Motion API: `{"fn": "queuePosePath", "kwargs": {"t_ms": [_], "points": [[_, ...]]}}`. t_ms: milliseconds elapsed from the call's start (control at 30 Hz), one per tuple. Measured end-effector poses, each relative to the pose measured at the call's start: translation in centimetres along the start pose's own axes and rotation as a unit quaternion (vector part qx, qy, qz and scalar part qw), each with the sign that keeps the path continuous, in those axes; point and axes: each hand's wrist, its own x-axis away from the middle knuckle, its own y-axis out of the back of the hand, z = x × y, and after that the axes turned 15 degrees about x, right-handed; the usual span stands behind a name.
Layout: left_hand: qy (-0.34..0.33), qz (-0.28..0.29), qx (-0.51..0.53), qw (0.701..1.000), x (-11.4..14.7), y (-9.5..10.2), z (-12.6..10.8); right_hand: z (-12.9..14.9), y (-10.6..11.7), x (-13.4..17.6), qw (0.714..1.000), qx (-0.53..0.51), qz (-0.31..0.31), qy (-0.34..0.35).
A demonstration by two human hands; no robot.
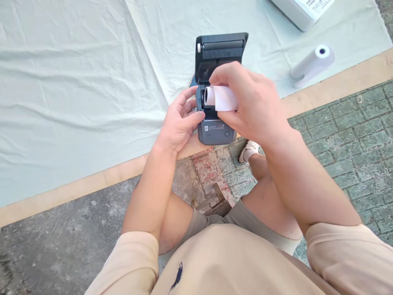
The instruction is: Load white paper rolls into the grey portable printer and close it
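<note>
Cloth: a pale, creased cloth (76, 90) covers most of the table, leaving a wooden edge (113, 176) bare along the near side.
Left hand: the left hand (176, 125) grasps the printer's left side, thumb on the rim of the paper bay and the other fingers curled behind it.
Printer: the dark printer (215, 133) is at the table's near edge, its lid (222, 45) raised and its power button toward the person.
Paper roll: the white roll (225, 98) is at the open bay, its left end just inside the left wall; whether it touches the bottom is hidden.
Right hand: the right hand (256, 104) pinches that roll between thumb and fingers.
Box: a white box (302, 14) lies at the far right.
Second roll: another roll (310, 65) lies nearer, its paper end loose.
</note>
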Motion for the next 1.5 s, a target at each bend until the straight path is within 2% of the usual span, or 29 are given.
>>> {"fn": "queuePosePath", "kwargs": {"t_ms": [100,167,333,567,667,867,933,967,1067,1133,1233,1367,1500], "points": [[-0.009,0.003,-0.012,1.000,-0.2,0.3,0.5,0.0,-0.7,-0.7,0.995,0.074,0.063,-0.002],[-0.009,0.001,-0.011,1.000,-0.3,0.4,0.7,-0.1,-1.0,-1.0,0.994,0.078,0.071,0.008],[-0.004,0.007,0.014,1.000,-0.4,0.1,0.5,-0.9,-1.9,-0.6,0.996,0.080,0.026,0.018],[0.014,-0.005,0.043,0.999,-0.1,-0.6,-0.1,-2.9,-3.4,1.1,0.997,0.009,-0.044,0.070],[0.007,0.000,0.024,1.000,-0.1,-0.7,-0.1,-3.6,-3.9,1.6,0.992,-0.013,-0.059,0.110],[-0.019,0.021,-0.029,0.999,-0.2,-0.4,0.2,-3.6,-3.3,2.3,0.988,-0.032,-0.066,0.138],[-0.020,0.027,-0.047,0.998,-0.1,-0.3,0.1,-3.8,-3.4,2.2,0.983,-0.071,-0.101,0.138],[-0.019,0.030,-0.059,0.998,0.0,-0.3,0.0,-4.2,-3.6,1.9,0.976,-0.102,-0.140,0.132],[-0.009,0.043,-0.102,0.994,0.3,-0.3,-0.6,-5.6,-5.1,0.7,0.933,-0.198,-0.289,0.087],[0.000,0.055,-0.121,0.991,0.5,-0.5,-1.1,-6.5,-6.2,-0.3,0.912,-0.235,-0.328,0.071],[0.007,0.065,-0.126,0.990,0.7,-0.9,-1.6,-6.7,-6.9,-1.5,0.911,-0.295,-0.280,0.073],[0.012,0.061,-0.105,0.993,0.8,-1.6,-2.0,-5.4,-5.8,-1.6,0.897,-0.384,-0.216,0.030],[0.031,0.045,-0.062,0.997,1.2,-2.1,-2.6,-4.7,-4.4,-0.8,0.936,-0.320,-0.147,-0.019]]}}
